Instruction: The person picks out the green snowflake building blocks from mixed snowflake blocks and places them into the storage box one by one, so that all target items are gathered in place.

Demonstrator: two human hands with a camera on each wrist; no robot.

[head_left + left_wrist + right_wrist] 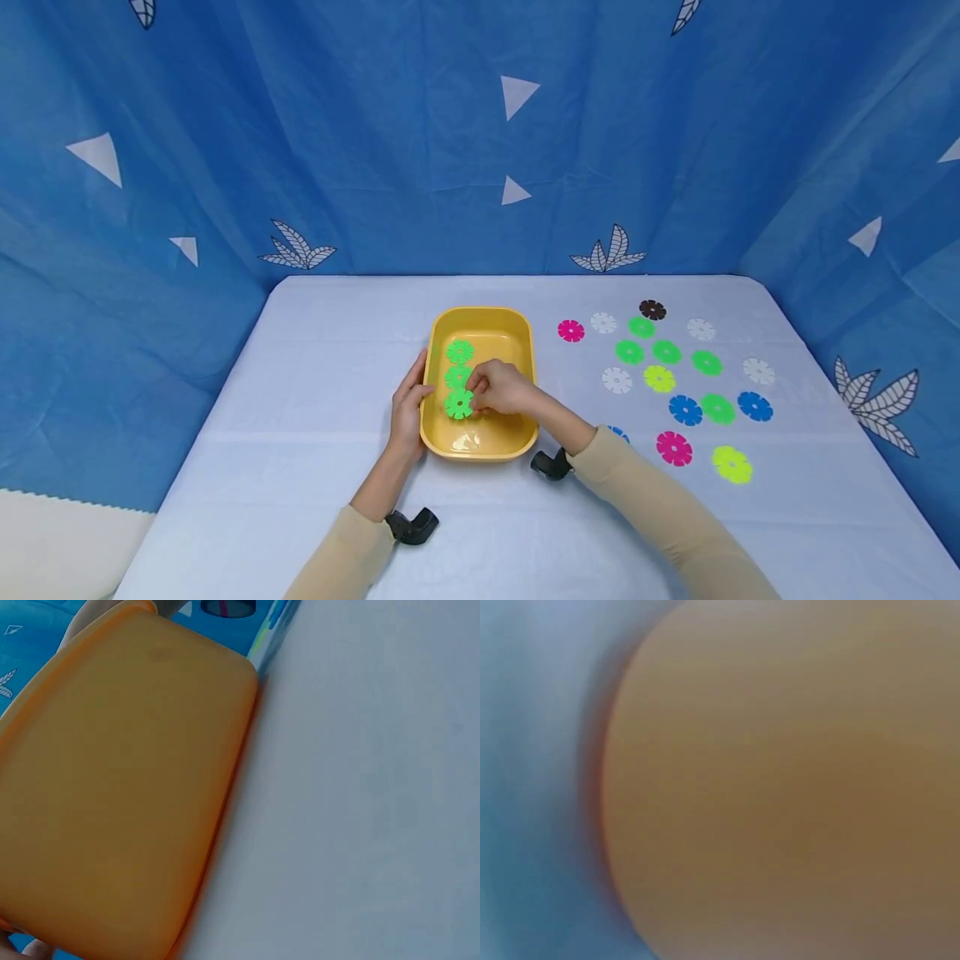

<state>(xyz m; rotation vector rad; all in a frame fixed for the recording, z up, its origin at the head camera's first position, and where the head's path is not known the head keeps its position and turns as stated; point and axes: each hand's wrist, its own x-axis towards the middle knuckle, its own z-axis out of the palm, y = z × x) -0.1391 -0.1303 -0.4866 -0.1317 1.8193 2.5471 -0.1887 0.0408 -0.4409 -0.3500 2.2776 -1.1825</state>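
Note:
A yellow plastic tray [480,457] stands in the middle of the table. My left hand [407,408] grips its left side, thumb over the rim and fingers along the outer wall. Inside lie green snowflake-shaped discs in a column, a far one [460,351] and a middle one [456,377]. Over the tray my right hand [504,388] pinches the right edge of the nearest green disc [458,404]. Only the outer wall of the tray [127,787] fills much of the left wrist view; its blurred side [780,787] fills the right wrist view.
Right of the tray, several notched discs lie scattered on the white tablecloth [315,375]: green [707,362], pink [674,448], blue [754,406], yellow [660,378], white [617,380] and a dark one [652,310]. A blue curtain [420,150] hangs behind the table.

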